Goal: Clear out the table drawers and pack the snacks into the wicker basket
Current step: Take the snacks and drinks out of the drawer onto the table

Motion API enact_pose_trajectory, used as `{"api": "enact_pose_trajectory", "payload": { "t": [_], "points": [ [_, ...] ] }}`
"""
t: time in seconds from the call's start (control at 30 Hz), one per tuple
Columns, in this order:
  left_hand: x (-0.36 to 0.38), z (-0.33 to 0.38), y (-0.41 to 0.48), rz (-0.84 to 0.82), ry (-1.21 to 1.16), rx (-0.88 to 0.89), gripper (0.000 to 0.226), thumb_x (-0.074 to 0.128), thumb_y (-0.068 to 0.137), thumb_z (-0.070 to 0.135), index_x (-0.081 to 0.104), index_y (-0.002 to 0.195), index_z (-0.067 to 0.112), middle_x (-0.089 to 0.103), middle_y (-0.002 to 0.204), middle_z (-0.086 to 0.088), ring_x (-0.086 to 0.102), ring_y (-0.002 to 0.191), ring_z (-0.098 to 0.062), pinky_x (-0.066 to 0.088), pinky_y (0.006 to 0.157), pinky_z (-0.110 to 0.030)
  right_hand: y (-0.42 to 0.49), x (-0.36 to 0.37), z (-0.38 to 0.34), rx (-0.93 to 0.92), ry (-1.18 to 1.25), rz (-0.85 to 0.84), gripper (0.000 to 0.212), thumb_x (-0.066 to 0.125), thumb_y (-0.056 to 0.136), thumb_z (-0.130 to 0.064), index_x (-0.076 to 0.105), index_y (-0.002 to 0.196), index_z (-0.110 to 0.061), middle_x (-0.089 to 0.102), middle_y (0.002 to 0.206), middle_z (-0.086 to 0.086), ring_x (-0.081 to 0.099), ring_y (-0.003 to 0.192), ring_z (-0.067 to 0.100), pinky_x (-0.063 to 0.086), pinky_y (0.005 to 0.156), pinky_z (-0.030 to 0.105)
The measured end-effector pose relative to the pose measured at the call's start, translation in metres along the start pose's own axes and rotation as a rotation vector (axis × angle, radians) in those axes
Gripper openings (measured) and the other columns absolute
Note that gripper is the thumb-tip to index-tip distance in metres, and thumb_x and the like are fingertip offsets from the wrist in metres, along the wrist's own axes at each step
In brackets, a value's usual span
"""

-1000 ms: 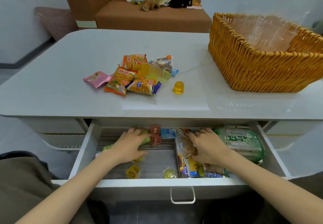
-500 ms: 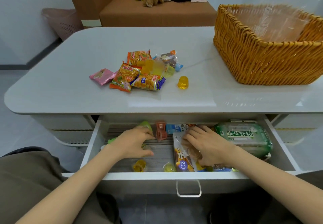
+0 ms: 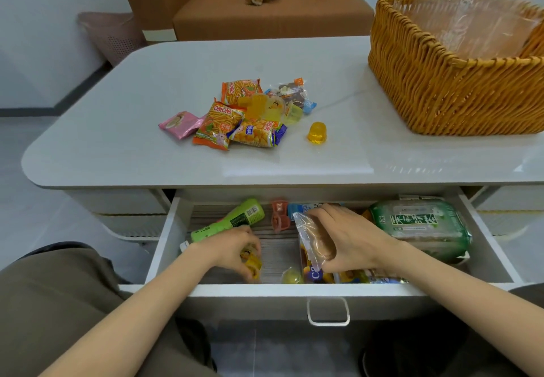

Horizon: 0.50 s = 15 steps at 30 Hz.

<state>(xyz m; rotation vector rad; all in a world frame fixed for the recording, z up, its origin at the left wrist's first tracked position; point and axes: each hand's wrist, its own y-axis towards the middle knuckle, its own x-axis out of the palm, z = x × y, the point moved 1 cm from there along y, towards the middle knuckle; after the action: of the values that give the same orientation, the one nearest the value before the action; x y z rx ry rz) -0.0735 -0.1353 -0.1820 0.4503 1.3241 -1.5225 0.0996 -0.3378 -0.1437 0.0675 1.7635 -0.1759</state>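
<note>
The white drawer [image 3: 294, 294] is pulled open under the table top. My left hand [image 3: 229, 244] curls round a small yellow jelly cup [image 3: 253, 263] near the drawer's front. My right hand [image 3: 347, 236] pinches a clear bag with a brown bun [image 3: 316, 241], lifted above other packets. A green bottle [image 3: 235, 219], a red clip [image 3: 279, 217], a second jelly cup [image 3: 292, 276] and a large green pack [image 3: 421, 226] lie in the drawer. Several snack packets [image 3: 238, 114] and a yellow jelly [image 3: 316, 132] sit on the table. The wicker basket [image 3: 435, 88] stands at the right.
The white table top [image 3: 117, 117] overhangs the back of the drawer. A brown sofa [image 3: 265, 11] with soft toys stands behind the table, with a pink bin [image 3: 112, 35] at its left. My knees are on either side of the drawer handle [image 3: 328, 310].
My left hand pulled back from the bottle toward the drawer front and took hold of a jelly cup. My right hand lifted the bun bag off the packets.
</note>
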Motion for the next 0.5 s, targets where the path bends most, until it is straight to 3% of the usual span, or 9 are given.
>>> {"api": "enact_pose_trajectory", "payload": {
  "t": [0.17, 0.37, 0.5],
  "points": [
    [-0.001, 0.002, 0.000, -0.023, -0.077, -0.005, 0.048, 0.075, 0.076, 0.044, 0.058, 0.118, 0.031, 0.046, 0.115, 0.005, 0.051, 0.100, -0.013, 0.045, 0.086, -0.026, -0.002, -0.007, -0.007, -0.021, 0.058, 0.026, 0.102, 0.069, 0.065, -0.067, 0.025, 0.144, -0.018, 0.042, 0.136, -0.002, 0.044, 0.119, 0.012, 0.036, 0.099, 0.019],
    [-0.022, 0.015, -0.005, 0.033, -0.298, 0.030, 0.049, 0.074, 0.080, 0.040, 0.057, 0.123, 0.027, 0.056, 0.118, 0.012, 0.054, 0.106, -0.006, 0.045, 0.090, -0.019, -0.003, -0.027, -0.019, -0.016, 0.264, 0.129, 0.102, 0.079, 0.064, -0.049, 0.023, 0.145, -0.022, 0.038, 0.132, -0.009, 0.036, 0.108, -0.003, 0.043, 0.087, 0.016],
    [-0.060, 0.038, -0.028, 0.102, -0.388, 0.114, 0.042, 0.075, 0.079, 0.039, 0.057, 0.117, 0.034, 0.059, 0.114, 0.016, 0.058, 0.103, -0.002, 0.048, 0.086, -0.013, -0.002, -0.052, -0.022, -0.016, 0.400, 0.274, 0.099, 0.079, 0.062, -0.046, 0.026, 0.145, -0.029, 0.039, 0.127, -0.016, 0.043, 0.109, 0.000, 0.050, 0.088, 0.024]
  ]
}}
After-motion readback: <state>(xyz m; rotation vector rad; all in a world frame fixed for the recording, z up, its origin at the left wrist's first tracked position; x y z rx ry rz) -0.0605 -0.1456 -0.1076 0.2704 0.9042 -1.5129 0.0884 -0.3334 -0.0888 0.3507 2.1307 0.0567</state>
